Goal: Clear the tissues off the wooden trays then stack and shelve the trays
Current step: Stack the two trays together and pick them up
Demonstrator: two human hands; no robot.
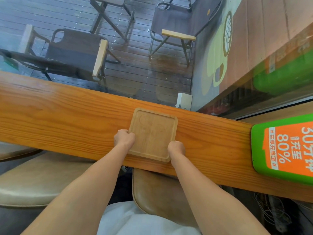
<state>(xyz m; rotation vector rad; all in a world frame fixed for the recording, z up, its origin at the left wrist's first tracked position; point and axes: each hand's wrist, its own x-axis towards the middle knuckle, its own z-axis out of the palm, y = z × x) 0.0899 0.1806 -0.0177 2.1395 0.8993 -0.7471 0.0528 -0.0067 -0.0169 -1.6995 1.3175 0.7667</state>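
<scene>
A square light-wood tray (153,133) with a raised rim lies on the orange wooden counter (67,112), its surface bare with no tissue on it. A second edge shows under its near side, so it may rest on another tray; I cannot tell for sure. My left hand (124,137) grips the tray's left edge. My right hand (176,148) grips the near right edge. Both hands are closed around the rim.
A green and orange power-bank station (284,150) stands on the counter at the right. Tan leather stools (152,189) sit below the counter's near edge. A window runs along the counter's far side, with folding chairs (74,50) outside.
</scene>
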